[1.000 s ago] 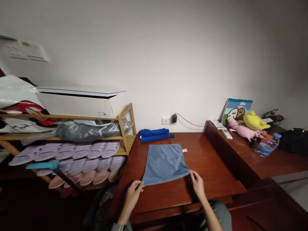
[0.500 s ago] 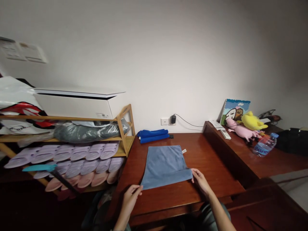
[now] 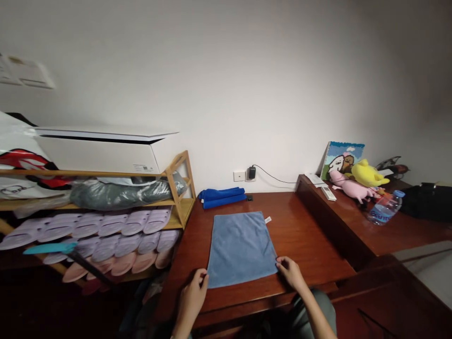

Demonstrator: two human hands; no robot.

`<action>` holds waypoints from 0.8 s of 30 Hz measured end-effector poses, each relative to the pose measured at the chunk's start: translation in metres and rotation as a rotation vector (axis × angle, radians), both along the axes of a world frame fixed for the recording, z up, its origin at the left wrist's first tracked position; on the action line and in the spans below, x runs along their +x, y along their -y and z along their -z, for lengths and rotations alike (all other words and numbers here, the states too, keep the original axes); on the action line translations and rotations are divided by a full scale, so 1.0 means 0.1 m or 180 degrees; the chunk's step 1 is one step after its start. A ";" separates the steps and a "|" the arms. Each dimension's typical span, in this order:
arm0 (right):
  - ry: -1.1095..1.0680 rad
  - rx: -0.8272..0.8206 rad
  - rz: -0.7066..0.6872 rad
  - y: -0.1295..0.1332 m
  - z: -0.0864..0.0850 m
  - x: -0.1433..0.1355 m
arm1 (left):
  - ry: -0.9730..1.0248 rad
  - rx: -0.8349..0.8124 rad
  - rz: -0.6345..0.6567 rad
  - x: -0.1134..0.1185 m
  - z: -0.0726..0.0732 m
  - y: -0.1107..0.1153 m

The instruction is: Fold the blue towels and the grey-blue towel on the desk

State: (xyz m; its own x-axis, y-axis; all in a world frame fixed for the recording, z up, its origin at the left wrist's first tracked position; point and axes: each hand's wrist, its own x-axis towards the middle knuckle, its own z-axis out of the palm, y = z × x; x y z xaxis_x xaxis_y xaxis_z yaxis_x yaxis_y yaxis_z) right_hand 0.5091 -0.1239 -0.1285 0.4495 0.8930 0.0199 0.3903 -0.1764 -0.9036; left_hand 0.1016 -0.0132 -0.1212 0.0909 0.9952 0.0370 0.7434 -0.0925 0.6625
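A grey-blue cloth [image 3: 242, 249], like a small towel, lies spread almost flat on the wooden desk [image 3: 307, 230], with a white tag at its far right corner. At the near left corner is my left hand [image 3: 193, 293], thumb and index finger pinched together at the cloth's edge. My right hand [image 3: 291, 274] pinches the right edge close to the near right corner. Behind the cloth, a folded bright blue cloth [image 3: 223, 197] rests against the wall, apart from both hands.
Left of the desk stands a wooden rack [image 3: 181, 188] with slippers [image 3: 129, 223] and a white box [image 3: 99, 153]. A raised surface on the right bears plush toys [image 3: 367, 173], a remote [image 3: 328, 193] and a plastic bottle [image 3: 386, 208]. A black charger [image 3: 252, 172] is plugged into the wall.
The fold along the cloth's near edge has flattened out, and that edge now lies closer to me. My right hand has come down and slightly left with its corner. The view has shifted slightly.
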 end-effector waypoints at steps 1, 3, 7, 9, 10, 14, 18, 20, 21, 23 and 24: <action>0.0066 -0.0048 0.0000 0.00 0.02 -0.02 | -0.0092 0.0041 0.0022 0.01 -0.02 0.00; 0.0240 -0.0095 -0.0007 0.01 0.05 -0.04 | -0.0247 0.0174 0.0078 -0.02 -0.02 0.02; 0.0851 -0.0140 0.0000 0.10 0.04 -0.08 | -0.0593 0.0652 0.0123 -0.15 0.11 0.14; 0.1276 -0.0207 0.0103 0.12 0.00 -0.15 | -0.0615 0.0966 0.0039 -0.16 0.15 0.16; 0.1466 -0.0232 0.0181 0.10 -0.02 -0.22 | -0.0546 0.1127 0.0042 -0.13 0.14 0.14; 0.1961 -0.0207 0.0429 -0.14 -0.06 -0.69 | -0.0189 0.1487 0.0730 0.32 -0.07 -0.03; 0.2236 -0.0723 0.0479 -0.40 0.08 -1.13 | -0.0531 0.1515 0.1683 0.88 -0.20 -0.19; 0.2310 -0.1010 0.0496 -0.44 0.18 -1.22 | -0.0824 0.1550 0.1899 1.00 -0.12 -0.21; 0.2337 -0.1082 0.0485 -0.43 0.23 -1.23 | -0.0942 0.1557 0.1915 1.00 -0.04 -0.20; 0.2374 -0.1125 0.0433 -0.39 0.31 -1.20 | -0.1090 0.1536 0.1816 0.92 0.13 -0.19; 0.2384 -0.1123 0.0401 -0.37 0.33 -1.18 | -0.1131 0.1505 0.1727 0.86 0.22 -0.17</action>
